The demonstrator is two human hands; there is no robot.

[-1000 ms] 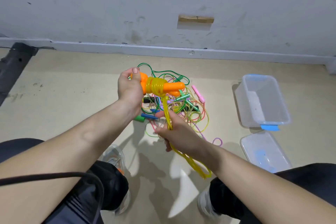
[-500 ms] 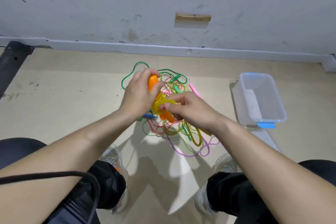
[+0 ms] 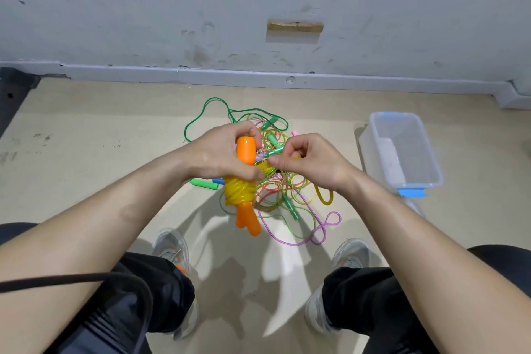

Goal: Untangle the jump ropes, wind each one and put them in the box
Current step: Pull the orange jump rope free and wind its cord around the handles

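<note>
Left hand (image 3: 215,158) grips the orange handles (image 3: 245,152), long axis toward the person; right hand (image 3: 307,164) pinches the yellow rope (image 3: 240,192) just beside.

Two hands (image 3: 218,156) (image 3: 310,164), two orange handles (image 3: 245,149), one yellow rope (image 3: 240,192), one box (image 3: 373,158).

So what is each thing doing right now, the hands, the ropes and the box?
left hand, grips the orange handles.
right hand, pinches the yellow rope's loose part.
orange handles, held side by side, off the floor.
yellow rope, mostly coiled round the handles, one loop hanging.
rope pile, tangled on the floor.
box, open, no rope inside.
</note>
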